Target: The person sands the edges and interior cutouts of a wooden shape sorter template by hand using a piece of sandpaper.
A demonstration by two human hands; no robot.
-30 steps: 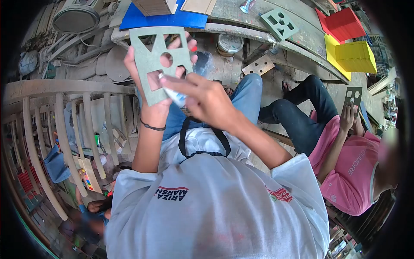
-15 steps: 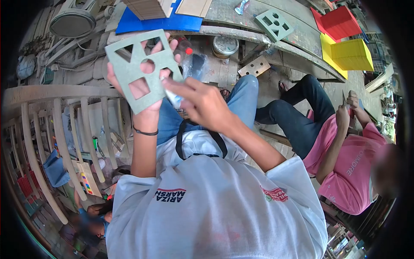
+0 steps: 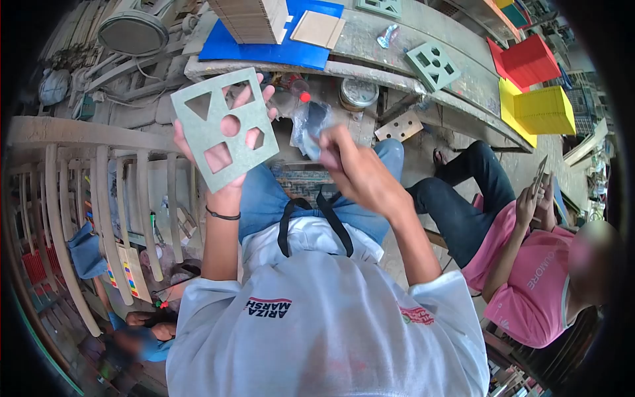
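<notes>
A flat grey-green shape board (image 3: pixel 206 132) with triangle, square, circle and hexagon cutouts rests tilted on my left hand (image 3: pixel 229 188). The thumb is at its left edge, and fingers show past the upper right edge and through the holes. Right of the board, apart from it, is my right hand (image 3: pixel 362 173), its fingers pinched together. A small pale bluish-white piece (image 3: pixel 309 149) sticks out from these fingers; its kind I cannot tell. Behind it is a clear plastic bag (image 3: pixel 317 118) with something dark in it.
Ahead stands a worn bench (image 3: pixel 360 45) with a blue sheet (image 3: pixel 261 56), a tall brown stack (image 3: pixel 248 23), another shape board (image 3: pixel 433 66), and red (image 3: pixel 529 61) and yellow (image 3: pixel 544 114) pieces. Below are a can (image 3: pixel 358 96) and bottle (image 3: pixel 297 87). A pink-shirted person (image 3: pixel 529 278) sits right; slatted wooden rails (image 3: pixel 79 135) stand left.
My right hand has come off the board, moving right with the pale piece. The board has shifted slightly down and right in view. The person at right has raised their hands' flat object.
</notes>
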